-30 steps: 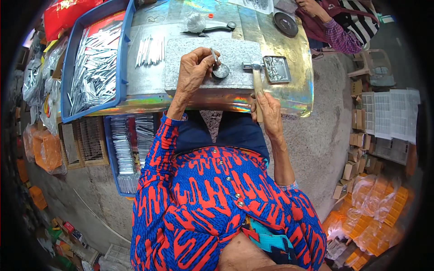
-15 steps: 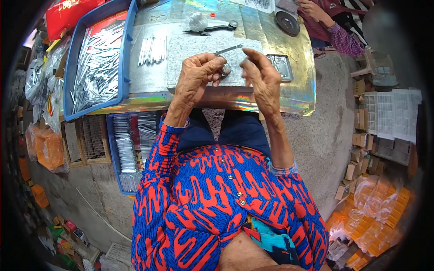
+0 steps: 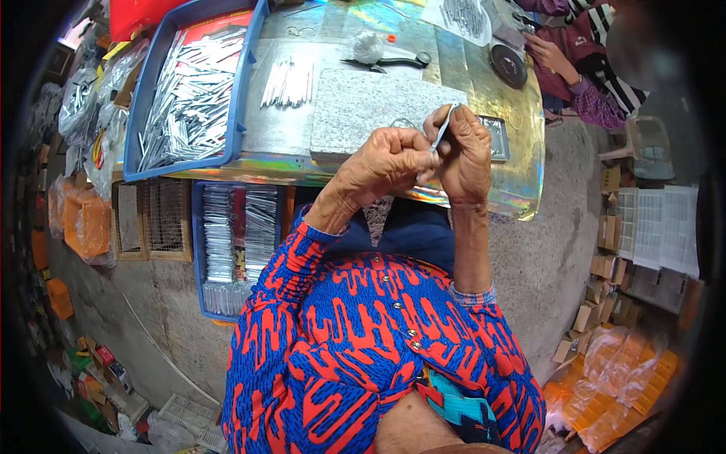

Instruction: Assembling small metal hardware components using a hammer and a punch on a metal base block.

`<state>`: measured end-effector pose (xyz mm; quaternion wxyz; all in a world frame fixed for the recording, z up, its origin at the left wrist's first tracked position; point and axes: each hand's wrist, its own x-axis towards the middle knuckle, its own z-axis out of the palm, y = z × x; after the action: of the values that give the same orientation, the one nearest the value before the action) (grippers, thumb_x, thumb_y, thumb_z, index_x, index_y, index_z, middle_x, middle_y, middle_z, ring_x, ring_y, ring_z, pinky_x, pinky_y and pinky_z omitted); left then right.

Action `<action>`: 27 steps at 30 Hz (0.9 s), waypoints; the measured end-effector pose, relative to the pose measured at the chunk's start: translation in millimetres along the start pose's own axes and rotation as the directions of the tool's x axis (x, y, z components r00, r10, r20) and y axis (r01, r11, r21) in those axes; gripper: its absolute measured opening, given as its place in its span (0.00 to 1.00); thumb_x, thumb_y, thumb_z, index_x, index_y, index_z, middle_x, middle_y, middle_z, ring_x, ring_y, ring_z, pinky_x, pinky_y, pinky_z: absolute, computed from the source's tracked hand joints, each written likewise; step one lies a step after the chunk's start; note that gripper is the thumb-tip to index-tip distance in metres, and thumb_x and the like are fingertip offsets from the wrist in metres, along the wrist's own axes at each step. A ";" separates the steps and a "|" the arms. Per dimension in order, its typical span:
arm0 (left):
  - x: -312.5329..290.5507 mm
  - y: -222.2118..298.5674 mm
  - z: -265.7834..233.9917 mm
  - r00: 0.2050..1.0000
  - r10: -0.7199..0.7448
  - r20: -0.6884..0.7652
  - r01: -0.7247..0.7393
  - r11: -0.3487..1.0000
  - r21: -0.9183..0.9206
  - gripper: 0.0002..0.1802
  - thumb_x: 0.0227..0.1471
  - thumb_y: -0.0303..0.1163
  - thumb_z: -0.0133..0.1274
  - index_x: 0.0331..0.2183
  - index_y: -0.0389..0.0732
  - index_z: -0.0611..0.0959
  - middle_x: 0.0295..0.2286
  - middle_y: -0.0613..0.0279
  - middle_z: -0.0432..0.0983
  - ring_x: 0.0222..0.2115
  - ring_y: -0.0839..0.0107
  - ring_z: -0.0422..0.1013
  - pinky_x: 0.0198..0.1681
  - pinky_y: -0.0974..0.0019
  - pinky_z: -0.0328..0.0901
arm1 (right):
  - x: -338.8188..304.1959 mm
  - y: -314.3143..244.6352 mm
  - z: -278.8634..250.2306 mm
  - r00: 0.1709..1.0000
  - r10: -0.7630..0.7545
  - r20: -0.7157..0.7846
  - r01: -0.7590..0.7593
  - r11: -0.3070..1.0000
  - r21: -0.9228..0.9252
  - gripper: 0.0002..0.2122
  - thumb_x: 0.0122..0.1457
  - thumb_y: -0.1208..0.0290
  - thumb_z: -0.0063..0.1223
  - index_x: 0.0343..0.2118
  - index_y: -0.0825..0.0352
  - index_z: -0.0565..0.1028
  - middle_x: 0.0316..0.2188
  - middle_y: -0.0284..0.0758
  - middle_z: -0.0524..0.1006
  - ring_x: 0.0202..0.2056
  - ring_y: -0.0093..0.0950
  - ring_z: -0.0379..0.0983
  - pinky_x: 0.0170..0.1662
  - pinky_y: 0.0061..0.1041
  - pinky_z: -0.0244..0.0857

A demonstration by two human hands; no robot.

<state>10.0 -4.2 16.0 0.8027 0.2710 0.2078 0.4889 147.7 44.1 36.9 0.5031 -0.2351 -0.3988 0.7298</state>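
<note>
A narrow silvery metal strip [image 3: 444,127] stands tilted between my hands. My left hand [image 3: 389,163] is closed in a pinch at its lower end. My right hand [image 3: 466,155] is closed around its upper part, thumb and fingers pressed together. Both hands are over the front right of a speckled grey stone slab [image 3: 355,106]. A thin curved wire loop [image 3: 402,122] shows just behind my left hand; whether it joins the strip I cannot tell. To the right of my right hand lies a small dark-rimmed tray [image 3: 497,153], partly hidden.
A blue bin [image 3: 246,113] of metal strips stands at the table's left, beside a row of strips [image 3: 287,83]. Black-handled pliers [image 3: 404,60] lie behind the slab. Below the table is another blue bin [image 3: 198,261]. A co-worker's hand [image 3: 552,57] is at the far right.
My right hand has come against the strip and closed on it. The strip has turned from nearly level to steep. My view has shifted, so the table sits farther right.
</note>
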 end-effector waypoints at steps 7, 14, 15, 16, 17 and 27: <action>-12.0 26.8 -13.6 0.954 0.203 -0.219 -0.078 0.879 0.471 0.08 0.46 0.30 0.53 0.28 0.35 0.77 0.18 0.67 0.71 0.17 0.84 0.63 0.18 0.82 0.56 | 1.7 1.1 10.6 0.999 0.021 -0.033 -0.026 0.987 -0.158 0.12 0.59 0.67 0.43 0.35 0.73 0.71 0.21 0.33 0.71 0.18 0.13 0.62 0.21 0.12 0.56; -17.7 71.4 -134.4 0.577 0.720 -0.385 0.103 0.403 0.909 0.10 0.43 0.32 0.52 0.25 0.34 0.78 0.17 0.60 0.74 0.17 0.76 0.67 0.20 0.75 0.60 | -13.4 -4.0 -9.2 0.988 -0.076 -0.138 0.013 0.911 -0.412 0.09 0.56 0.74 0.45 0.36 0.75 0.71 0.23 0.34 0.72 0.19 0.14 0.61 0.21 0.11 0.57; -19.6 77.5 -142.0 0.526 0.771 -0.358 0.302 0.224 0.927 0.10 0.41 0.31 0.52 0.25 0.33 0.78 0.19 0.53 0.74 0.21 0.65 0.70 0.23 0.67 0.63 | -15.9 -6.0 -10.1 0.988 -0.075 -0.132 0.014 0.911 -0.412 0.09 0.56 0.74 0.45 0.36 0.75 0.71 0.23 0.34 0.72 0.19 0.14 0.61 0.21 0.11 0.57; -19.8 81.6 -148.8 0.484 0.817 -0.314 0.492 0.043 0.870 0.09 0.40 0.29 0.51 0.24 0.32 0.78 0.22 0.45 0.74 0.24 0.54 0.73 0.26 0.60 0.66 | -17.9 -7.7 -10.8 0.987 -0.070 -0.144 0.002 0.906 -0.423 0.09 0.56 0.74 0.45 0.36 0.75 0.71 0.23 0.34 0.72 0.19 0.13 0.61 0.20 0.11 0.57; -19.2 83.0 -156.1 0.473 0.822 -0.315 0.498 0.045 0.866 0.09 0.40 0.29 0.51 0.24 0.32 0.78 0.22 0.45 0.74 0.24 0.54 0.73 0.26 0.60 0.66 | -19.2 -8.6 -12.2 0.986 -0.062 -0.152 -0.011 0.901 -0.433 0.09 0.56 0.74 0.45 0.35 0.75 0.71 0.22 0.34 0.72 0.19 0.13 0.61 0.20 0.11 0.57; -6.4 79.2 -188.0 0.429 0.846 -0.317 0.712 -0.101 0.695 0.09 0.43 0.27 0.44 0.25 0.31 0.76 0.27 0.40 0.73 0.30 0.44 0.70 0.33 0.50 0.67 | -31.0 -12.9 -31.2 0.981 -0.054 -0.187 -0.047 0.865 -0.499 0.08 0.56 0.74 0.45 0.34 0.73 0.71 0.22 0.30 0.71 0.19 0.12 0.61 0.20 0.11 0.56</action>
<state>-158.5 63.4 -77.2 -0.0175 0.4626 0.8482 0.2572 189.8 28.6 27.9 0.4627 -0.4269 -0.5239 0.5737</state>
